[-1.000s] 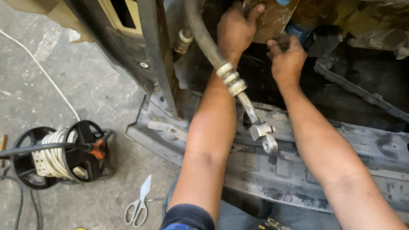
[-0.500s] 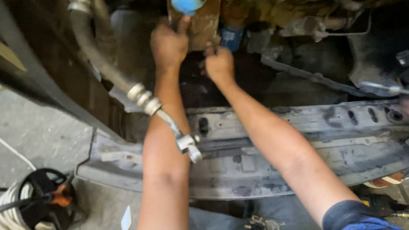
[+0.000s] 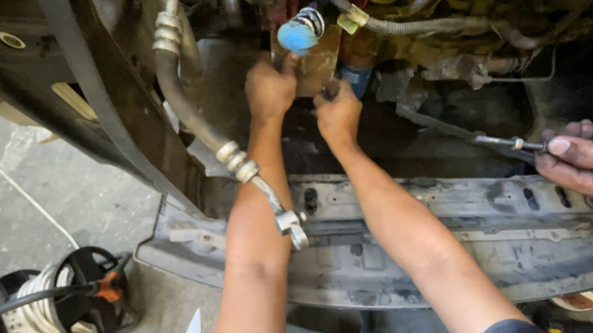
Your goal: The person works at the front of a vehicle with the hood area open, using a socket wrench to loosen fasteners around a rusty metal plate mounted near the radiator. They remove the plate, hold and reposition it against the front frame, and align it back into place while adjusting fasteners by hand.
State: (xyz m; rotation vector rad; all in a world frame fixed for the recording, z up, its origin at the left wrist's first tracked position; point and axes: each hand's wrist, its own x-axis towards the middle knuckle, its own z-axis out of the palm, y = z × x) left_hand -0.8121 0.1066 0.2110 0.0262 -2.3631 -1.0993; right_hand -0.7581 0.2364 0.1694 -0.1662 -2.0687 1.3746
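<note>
Both arms reach straight forward over the grey metal crossbeam [image 3: 446, 235] into the engine bay. The left hand [image 3: 269, 87] is curled, its grip pressed against the side of a rusty brown block [image 3: 319, 62], thumb pointing up toward the blue cap [image 3: 297, 37] just above. The right hand [image 3: 338, 112] is closed in a fist just below and right of that block; what its grip holds is hidden. A ribbed hose [image 3: 195, 116] hangs left of the left forearm. At the right edge, another person's hand [image 3: 582, 164] pinches a thin metal rod [image 3: 506, 142].
</note>
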